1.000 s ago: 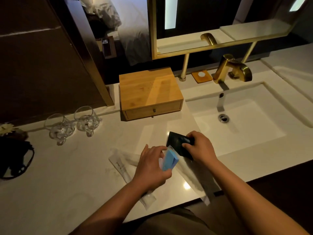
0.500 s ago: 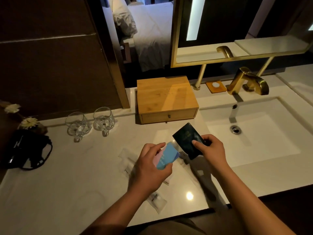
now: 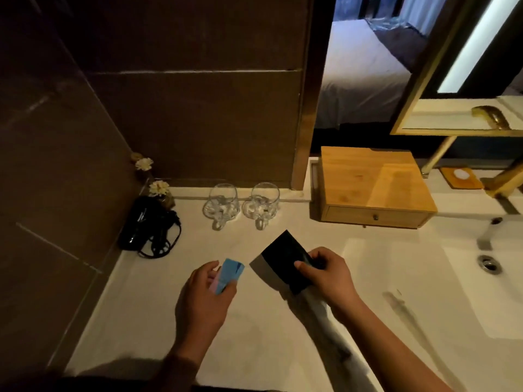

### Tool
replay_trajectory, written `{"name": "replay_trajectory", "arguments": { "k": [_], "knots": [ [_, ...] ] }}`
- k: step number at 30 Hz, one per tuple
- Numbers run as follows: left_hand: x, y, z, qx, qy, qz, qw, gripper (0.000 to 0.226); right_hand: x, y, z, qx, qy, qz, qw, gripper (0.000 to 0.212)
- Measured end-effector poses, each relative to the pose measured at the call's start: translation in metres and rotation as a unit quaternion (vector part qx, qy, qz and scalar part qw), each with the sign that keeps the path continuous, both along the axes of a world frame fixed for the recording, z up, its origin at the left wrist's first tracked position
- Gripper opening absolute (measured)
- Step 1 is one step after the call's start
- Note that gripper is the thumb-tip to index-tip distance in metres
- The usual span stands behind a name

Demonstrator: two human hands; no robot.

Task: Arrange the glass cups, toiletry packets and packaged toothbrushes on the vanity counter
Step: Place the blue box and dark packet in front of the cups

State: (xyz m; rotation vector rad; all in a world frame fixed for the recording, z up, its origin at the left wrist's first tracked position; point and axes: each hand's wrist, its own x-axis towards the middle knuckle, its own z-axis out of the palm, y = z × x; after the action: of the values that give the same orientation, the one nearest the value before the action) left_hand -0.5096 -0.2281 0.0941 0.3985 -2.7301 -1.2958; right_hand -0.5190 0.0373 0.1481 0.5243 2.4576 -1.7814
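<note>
A: Dim bathroom, dark brown tiled wall, and a pale stone vanity table (image 3: pixel 158 315) running along it. A doorway behind shows a bed with white sheets (image 3: pixel 365 89).

B: And on the table?

A: Two clear glass cups with handles (image 3: pixel 240 205) stand side by side against the back edge, just beside each other. To their left lies a black hair dryer with a coiled cord (image 3: pixel 147 224), small white flowers (image 3: pixel 158 188) behind it. To their right sits a square bamboo box with a front drawer (image 3: pixel 370 185), then the white sink basin (image 3: pixel 441 278) with its round metal drain (image 3: pixel 488 263).

B: The hands?

A: Both are raised above the table, in front of the cups. The left hand (image 3: pixel 202 301) has its fingers (image 3: pixel 218 292) closed around a small light-blue toiletry packet (image 3: pixel 230 274), pinched at its lower end, so the top sticks out toward the cups. A pinkish edge shows beneath it; I cannot tell whether that is a second packet.

B: And the right?

A: The right hand (image 3: pixel 328 278) grips a flat black toiletry packet (image 3: pixel 283 258), thumb on top, corner pointing up and away. The two packets are near each other, not touching. A long blurred pale shape hangs below that hand; too smeared to identify.
</note>
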Motion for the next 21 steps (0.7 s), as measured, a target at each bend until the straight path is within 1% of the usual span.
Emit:
{"name": "replay_trajectory", "arguments": {
  "k": [3,6,7,9,13,16,18,19,21],
  "knots": [
    [-0.017,-0.024,-0.004,-0.040,0.002,0.021,0.999,0.062,-0.020,-0.034,-0.002,0.023,0.003,0.009,1.000,0.018],
    [-0.035,-0.035,-0.009,-0.072,0.005,0.015,0.997,0.052,-0.035,-0.052,-0.009,0.040,-0.004,0.006,0.999,0.017],
    [-0.041,-0.036,-0.011,-0.080,0.006,0.012,0.997,0.051,-0.039,-0.056,-0.012,0.033,-0.016,0.000,0.999,0.016],
    [-0.052,-0.036,-0.015,-0.097,0.003,0.012,0.995,0.051,-0.045,-0.061,-0.018,-0.011,-0.054,-0.026,0.998,0.017],
    [-0.069,-0.029,-0.015,-0.153,-0.001,-0.017,0.988,0.061,-0.054,-0.060,-0.024,-0.065,-0.107,-0.085,0.988,0.020],
    [-0.072,-0.032,-0.017,-0.156,-0.003,-0.064,0.986,0.074,-0.056,-0.054,-0.020,-0.113,-0.130,-0.103,0.980,0.020],
    [-0.068,-0.041,-0.021,-0.149,0.002,-0.115,0.982,0.082,-0.053,-0.051,-0.018,-0.172,-0.147,-0.103,0.969,0.020],
    [-0.066,-0.046,-0.024,-0.153,0.010,-0.139,0.978,0.084,-0.052,-0.050,-0.016,-0.203,-0.154,-0.104,0.961,0.021],
    [-0.063,-0.053,-0.029,-0.169,0.026,-0.169,0.971,0.082,-0.050,-0.049,-0.016,-0.232,-0.163,-0.107,0.953,0.022]
  ]
}}
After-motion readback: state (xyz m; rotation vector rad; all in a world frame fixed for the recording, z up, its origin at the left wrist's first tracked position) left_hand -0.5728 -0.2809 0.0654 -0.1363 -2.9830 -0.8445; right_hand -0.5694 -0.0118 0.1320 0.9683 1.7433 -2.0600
